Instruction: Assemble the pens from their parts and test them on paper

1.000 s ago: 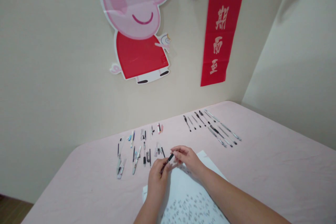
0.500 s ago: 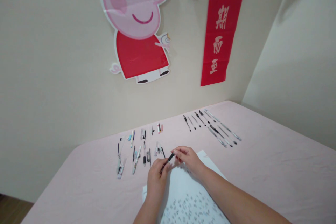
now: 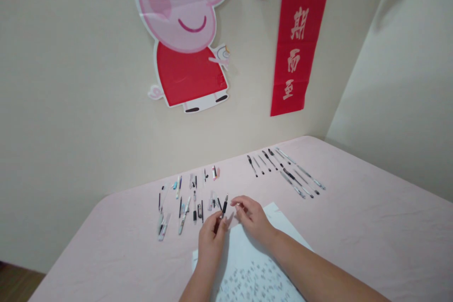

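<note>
My left hand (image 3: pixel 211 238) pinches a short black pen part (image 3: pixel 224 206) between thumb and fingers, its tip pointing up and away. My right hand (image 3: pixel 252 217) hovers just to the right of it, fingers curled loosely, apart from the pen part; I cannot make out anything in it. Both hands are over the far corner of a white sheet (image 3: pixel 253 259) covered with printed characters, lying on a pink table (image 3: pixel 368 226).
Several pen parts and caps (image 3: pixel 184 203) lie in rows to the left beyond my hands. Several whole pens (image 3: pixel 286 172) lie in a row at the right rear. A cartoon pig cut-out (image 3: pixel 187 33) and a red banner (image 3: pixel 300 37) hang on the wall.
My right hand has let go of the black pen part and drawn slightly away. My left hand now holds it alone, turned more upright.
</note>
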Demonstrator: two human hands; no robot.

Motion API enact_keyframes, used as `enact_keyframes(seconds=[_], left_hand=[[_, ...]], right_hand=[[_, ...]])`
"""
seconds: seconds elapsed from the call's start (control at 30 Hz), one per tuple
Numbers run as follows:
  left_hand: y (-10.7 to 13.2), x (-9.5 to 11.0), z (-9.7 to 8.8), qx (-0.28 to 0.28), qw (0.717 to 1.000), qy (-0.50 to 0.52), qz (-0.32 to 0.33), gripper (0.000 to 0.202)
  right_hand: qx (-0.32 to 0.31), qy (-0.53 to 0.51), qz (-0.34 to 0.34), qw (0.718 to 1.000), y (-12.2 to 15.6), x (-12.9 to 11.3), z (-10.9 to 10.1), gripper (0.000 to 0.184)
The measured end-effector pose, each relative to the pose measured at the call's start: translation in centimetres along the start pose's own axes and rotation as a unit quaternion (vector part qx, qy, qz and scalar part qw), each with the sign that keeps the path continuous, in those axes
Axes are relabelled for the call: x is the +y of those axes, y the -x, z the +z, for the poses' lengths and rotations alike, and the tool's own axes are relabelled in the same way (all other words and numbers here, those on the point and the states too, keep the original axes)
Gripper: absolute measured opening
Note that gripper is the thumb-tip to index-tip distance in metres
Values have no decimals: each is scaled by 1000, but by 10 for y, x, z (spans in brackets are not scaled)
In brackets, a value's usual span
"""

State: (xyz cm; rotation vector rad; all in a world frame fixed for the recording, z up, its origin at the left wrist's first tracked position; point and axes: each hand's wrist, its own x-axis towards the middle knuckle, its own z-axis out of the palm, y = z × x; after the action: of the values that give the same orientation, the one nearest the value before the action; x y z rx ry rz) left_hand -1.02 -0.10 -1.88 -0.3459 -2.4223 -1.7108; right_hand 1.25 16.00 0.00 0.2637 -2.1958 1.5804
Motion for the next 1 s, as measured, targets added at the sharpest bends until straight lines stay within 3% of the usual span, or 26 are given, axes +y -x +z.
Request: enact_keyframes(seconds=[0.17,0.33,0.43,0.6,0.7,0.87,1.0], left_hand=[[1,3,0,-18,1000,-19,15,35],[4,13,0,-78,996,-17,30,34],[4,21,-2,-90,995,1,36,38],[5,27,-5,-87,995,41,-4,52],[5,24,-4,-92,995,25,-5,47],[4,13,0,-109,993,-32,26,24],[4,9,0,-132,988,-60,52,23]], right_hand=[[-99,80,-102,987,2,-5,3,52],[-98,101,-93,986,2,0,4,54],[-70,92,-67,991,1,4,5,48],[21,23,34,999,-1,14,2,28],[54,-37,66,996,0,15,-3,17],[1,-71,125,990,11,7,-10,36],[-63,-67,152,984,23,3,-14,32]])
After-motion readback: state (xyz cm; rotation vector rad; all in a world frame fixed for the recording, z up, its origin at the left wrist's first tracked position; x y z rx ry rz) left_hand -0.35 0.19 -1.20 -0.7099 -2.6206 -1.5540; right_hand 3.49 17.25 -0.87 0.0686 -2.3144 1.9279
